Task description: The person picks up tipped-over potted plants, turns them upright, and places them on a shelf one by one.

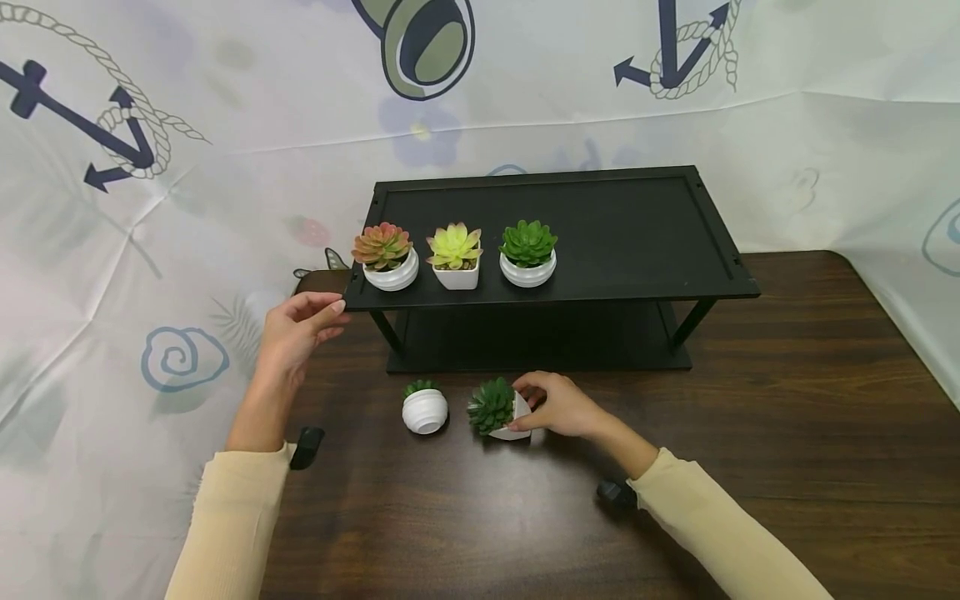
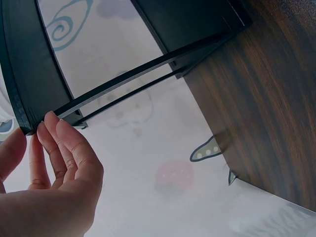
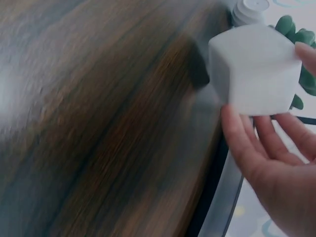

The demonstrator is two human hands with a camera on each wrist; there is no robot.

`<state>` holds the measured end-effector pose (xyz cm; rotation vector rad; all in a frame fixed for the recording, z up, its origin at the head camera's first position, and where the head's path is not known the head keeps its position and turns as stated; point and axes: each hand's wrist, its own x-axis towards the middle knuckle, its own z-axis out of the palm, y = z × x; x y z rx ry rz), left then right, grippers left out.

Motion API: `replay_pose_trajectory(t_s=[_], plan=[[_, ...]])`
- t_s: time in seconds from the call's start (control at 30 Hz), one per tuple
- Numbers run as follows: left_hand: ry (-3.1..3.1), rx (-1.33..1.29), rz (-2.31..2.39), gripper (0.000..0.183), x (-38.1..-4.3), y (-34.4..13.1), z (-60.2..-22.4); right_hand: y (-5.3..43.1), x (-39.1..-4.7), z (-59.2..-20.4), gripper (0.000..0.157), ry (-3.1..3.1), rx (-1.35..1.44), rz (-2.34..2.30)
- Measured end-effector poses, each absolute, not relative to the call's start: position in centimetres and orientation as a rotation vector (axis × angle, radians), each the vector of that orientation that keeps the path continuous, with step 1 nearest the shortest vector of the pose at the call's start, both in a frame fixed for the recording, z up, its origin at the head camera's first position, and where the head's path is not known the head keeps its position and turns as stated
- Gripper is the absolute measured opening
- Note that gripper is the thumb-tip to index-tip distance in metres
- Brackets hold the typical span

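Note:
My left hand (image 1: 296,329) pinches the near left corner of a black two-tier shelf (image 1: 615,225), thumb on one side of the board and fingers on the other, as the left wrist view shows. With its thumb and fingers, my right hand (image 1: 558,406) grips a white square pot (image 3: 256,71) holding a dark green succulent (image 1: 491,406). That pot is tipped over, its plant facing left, low over the table in front of the shelf. Just left of it a small round white pot (image 1: 425,412) with a green succulent leans, its base toward me.
Along the left half of the shelf's top stand a reddish succulent (image 1: 382,247), a yellow-green succulent (image 1: 454,247) and a bright green succulent (image 1: 528,242), all in white pots. The shelf stands on a dark wooden table (image 1: 810,400). Behind hangs a printed white cloth (image 1: 285,92).

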<state>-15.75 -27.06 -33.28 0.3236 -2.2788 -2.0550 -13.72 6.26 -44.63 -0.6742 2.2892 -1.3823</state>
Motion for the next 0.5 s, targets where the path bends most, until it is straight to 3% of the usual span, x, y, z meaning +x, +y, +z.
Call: replay_pose_trajectory(t_s=[0.5], plan=[[-2.315, 0.352, -2.018, 0.022, -15.7, -27.0, -33.1, 8.3, -14.5, -46.2, 0.055, 2.026, -0.720, -1.502]])
